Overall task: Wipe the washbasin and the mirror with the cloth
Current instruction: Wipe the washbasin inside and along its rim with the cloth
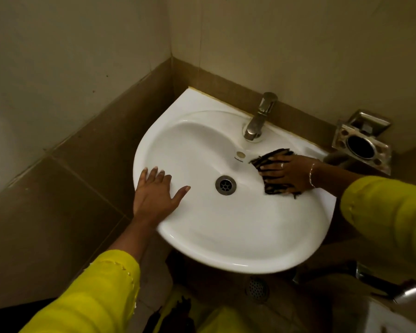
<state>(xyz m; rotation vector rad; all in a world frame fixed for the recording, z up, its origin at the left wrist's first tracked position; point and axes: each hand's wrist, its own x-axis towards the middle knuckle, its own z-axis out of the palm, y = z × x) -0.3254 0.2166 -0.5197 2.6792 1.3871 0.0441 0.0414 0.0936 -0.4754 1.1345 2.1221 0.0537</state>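
A white washbasin [226, 236] is fixed in the corner of a tiled wall, with a round metal drain [225, 185] in its bowl. My right hand [288, 173] lies flat on a dark striped cloth [274, 188], pressing it against the bowl's right inner side. My left hand [155, 195] rests with fingers spread on the basin's left rim, holding nothing. No mirror is in view.
A steel tap [259, 118] stands at the back of the basin. A metal soap and tumbler holder [363, 143] is mounted on the wall at the right. Below the basin lie a floor drain [257, 289] and a metal pipe fitting [389, 284].
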